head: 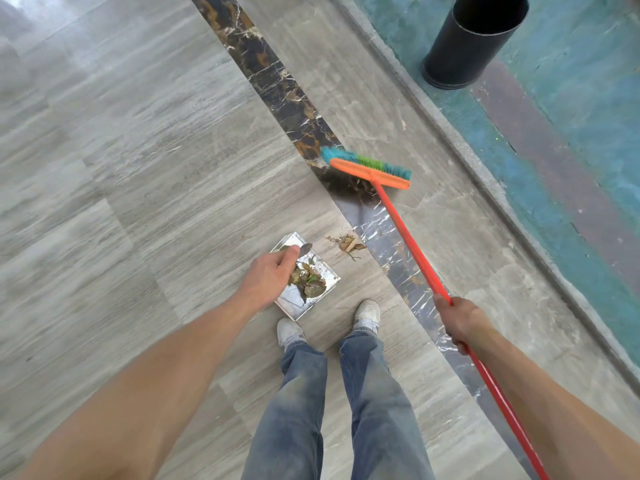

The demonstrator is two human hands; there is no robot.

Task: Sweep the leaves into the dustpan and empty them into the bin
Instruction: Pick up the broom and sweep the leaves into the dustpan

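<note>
A shiny metal dustpan [327, 276] sits above the floor in front of my feet, holding several brown and green leaves [310, 284]. My left hand [268, 277] grips its handle from above. My right hand [459, 322] is wrapped round the red broom handle [408, 233]. The broom head [370, 171], orange with blue and green bristles, rests on the dark marble strip farther out. A small heap of dry leaves [348, 244] lies on the floor just right of the dustpan. The black cylindrical bin [474, 39] stands upright at the top right.
Grey wood-look tiles [138, 168] spread to the left. A raised stone kerb [460, 140] runs diagonally between the tiled floor and the teal painted ground [588, 98] where the bin stands. My white shoes [367, 313] are just behind the dustpan.
</note>
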